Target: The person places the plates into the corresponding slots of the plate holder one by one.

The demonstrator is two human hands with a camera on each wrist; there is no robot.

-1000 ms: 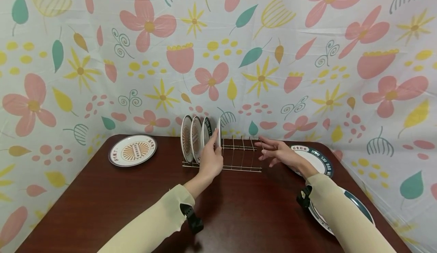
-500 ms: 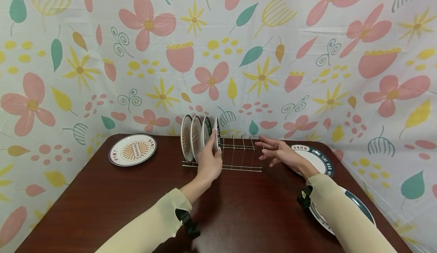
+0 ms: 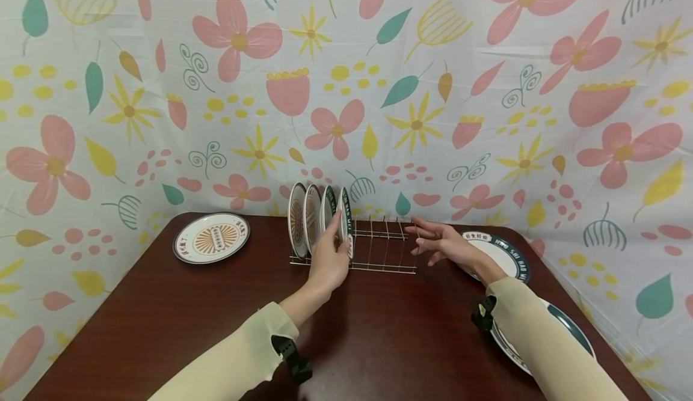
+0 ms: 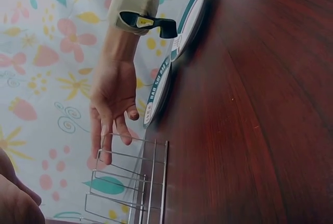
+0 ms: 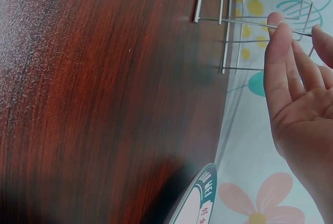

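Note:
A wire dish rack (image 3: 384, 267) stands at the back of the table with several plates upright in its left part. My left hand (image 3: 329, 261) holds the rightmost one, a white plate (image 3: 344, 205) with a dark green lettered rim, by its near edge. The plate's foot is down among the wires and it leans slightly left. To its left stand a green-rimmed plate (image 3: 326, 205) and two with orange patterns. My right hand (image 3: 445, 244) is at the rack's right end, fingers and thumb around the end wire; the right wrist view shows that wire (image 5: 250, 21) running between them.
A plate with an orange sunburst (image 3: 212, 238) lies flat at the back left. On the right lie a green-rimmed plate (image 3: 500, 254) and a larger plate (image 3: 568, 323), partly under the right forearm. A flowered cloth (image 3: 346, 88) hangs right behind the table.
The plate in my left hand has turned and tipped left, so its lettered rim now shows. My left hand has shifted slightly left and down. The right hand stays at the rack's end.

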